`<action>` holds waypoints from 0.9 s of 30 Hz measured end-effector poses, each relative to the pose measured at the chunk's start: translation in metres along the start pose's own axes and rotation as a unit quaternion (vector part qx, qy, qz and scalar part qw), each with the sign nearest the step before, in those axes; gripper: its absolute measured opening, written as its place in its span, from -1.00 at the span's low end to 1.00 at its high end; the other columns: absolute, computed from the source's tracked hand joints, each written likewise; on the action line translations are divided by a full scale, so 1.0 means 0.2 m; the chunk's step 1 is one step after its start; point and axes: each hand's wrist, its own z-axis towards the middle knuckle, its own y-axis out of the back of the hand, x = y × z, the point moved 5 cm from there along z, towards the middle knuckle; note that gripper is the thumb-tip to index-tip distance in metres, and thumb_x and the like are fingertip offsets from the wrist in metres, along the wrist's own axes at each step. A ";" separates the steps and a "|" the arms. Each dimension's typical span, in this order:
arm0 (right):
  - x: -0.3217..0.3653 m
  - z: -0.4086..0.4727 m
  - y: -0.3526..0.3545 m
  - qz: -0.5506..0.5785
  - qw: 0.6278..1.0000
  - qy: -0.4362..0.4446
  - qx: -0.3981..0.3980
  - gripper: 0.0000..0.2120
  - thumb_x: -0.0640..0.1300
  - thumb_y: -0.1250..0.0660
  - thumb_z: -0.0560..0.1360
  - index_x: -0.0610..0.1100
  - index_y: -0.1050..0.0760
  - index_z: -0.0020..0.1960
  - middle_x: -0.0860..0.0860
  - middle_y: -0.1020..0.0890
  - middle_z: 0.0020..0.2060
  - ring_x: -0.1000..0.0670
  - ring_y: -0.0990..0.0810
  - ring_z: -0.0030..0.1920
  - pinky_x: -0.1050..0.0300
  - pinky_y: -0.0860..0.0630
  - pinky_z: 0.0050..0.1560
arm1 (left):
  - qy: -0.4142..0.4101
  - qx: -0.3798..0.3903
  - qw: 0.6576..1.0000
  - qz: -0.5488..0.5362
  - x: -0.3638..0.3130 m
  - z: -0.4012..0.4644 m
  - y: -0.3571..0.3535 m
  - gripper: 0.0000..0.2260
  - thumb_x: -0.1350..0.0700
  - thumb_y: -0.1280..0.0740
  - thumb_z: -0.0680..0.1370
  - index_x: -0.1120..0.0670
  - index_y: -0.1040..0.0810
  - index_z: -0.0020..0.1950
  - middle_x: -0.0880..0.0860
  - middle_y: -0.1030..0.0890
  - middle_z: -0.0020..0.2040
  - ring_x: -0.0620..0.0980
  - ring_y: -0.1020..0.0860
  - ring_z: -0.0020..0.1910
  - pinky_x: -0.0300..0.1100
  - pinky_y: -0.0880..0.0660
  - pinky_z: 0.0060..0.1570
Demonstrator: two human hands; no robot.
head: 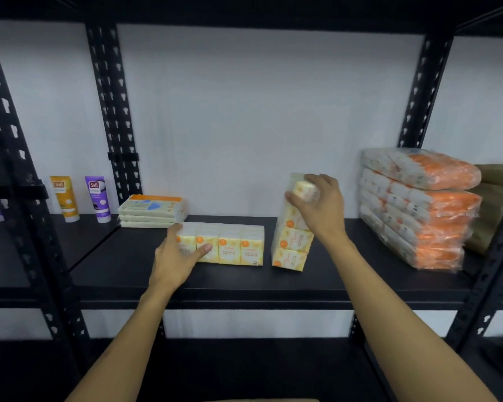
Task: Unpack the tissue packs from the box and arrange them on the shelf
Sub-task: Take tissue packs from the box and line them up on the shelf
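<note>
A yellow-and-white pack of mini tissues (pixel 233 246) lies flat on the black shelf (pixel 244 282). My left hand (pixel 177 253) grips its left end, thumb across the front. A second such pack (pixel 292 242) stands on end to the right of it. My right hand (pixel 320 201) grips the top of this upright pack. The box is not in view.
A flat stack of white tissue packs with an orange band (pixel 153 211) lies behind the left hand. A tall pile of orange tissue bundles (pixel 418 210) fills the shelf's right end, brown paper (pixel 494 210) behind it. Two tubes (pixel 98 198) stand on the left shelf bay. Black uprights frame both sides.
</note>
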 end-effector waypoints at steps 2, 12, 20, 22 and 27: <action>-0.09 -0.02 0.08 0.052 0.995 -0.051 -0.061 -0.43 0.09 -0.55 0.43 -0.08 -0.52 0.36 -0.04 -0.47 0.34 0.05 -0.49 0.23 0.15 -0.44 0.28 | -0.001 -0.002 1.000 -0.002 0.00 0.00 0.00 -0.20 -0.21 -0.55 0.41 -0.03 -0.26 0.53 0.12 -0.48 0.40 0.12 -0.46 0.37 0.09 -0.46 0.32; -0.60 -0.33 0.22 0.095 0.964 -0.228 -0.094 -0.57 0.22 -0.43 0.50 -0.06 -0.54 0.20 0.01 -0.63 0.08 -0.04 -0.58 0.15 -0.05 -0.46 0.24 | -0.009 -0.002 1.000 0.001 -0.01 -0.01 0.00 -0.20 -0.19 -0.55 0.41 0.00 -0.26 0.53 0.12 -0.50 0.39 0.07 -0.48 0.32 -0.02 -0.45 0.28; -0.67 -0.32 0.23 -0.092 0.963 -0.252 0.000 -0.41 0.34 -0.23 0.53 -0.10 -0.40 0.34 -0.14 -0.50 0.30 -0.22 -0.34 0.41 -0.25 -0.05 0.46 | -0.131 -0.058 0.980 0.140 -0.04 -0.03 -0.01 -0.22 -0.29 -0.45 0.46 0.03 -0.23 0.53 0.08 -0.18 0.58 0.11 -0.14 0.54 0.16 -0.23 0.50; -0.60 -0.31 0.25 -0.147 0.973 -0.174 -0.035 -0.34 0.31 -0.28 0.54 -0.11 -0.34 0.45 -0.15 -0.41 0.43 -0.19 -0.28 0.47 -0.26 -0.04 0.48 | -0.189 -0.062 0.959 0.200 -0.06 -0.06 -0.03 -0.23 -0.38 -0.36 0.47 0.00 -0.27 0.53 0.11 -0.12 0.62 0.14 -0.09 0.59 0.16 -0.11 0.55; -0.43 -0.27 0.04 -0.320 0.939 0.051 0.116 -0.16 0.55 -0.11 0.44 0.04 -0.31 0.52 -0.08 -0.38 0.49 -0.14 -0.28 0.51 -0.32 -0.15 0.49 | -0.236 -0.046 0.930 0.279 -0.20 -0.07 -0.14 -0.15 -0.56 -0.21 0.39 -0.11 -0.27 0.55 0.09 -0.10 0.64 0.11 -0.05 0.61 0.18 0.00 0.56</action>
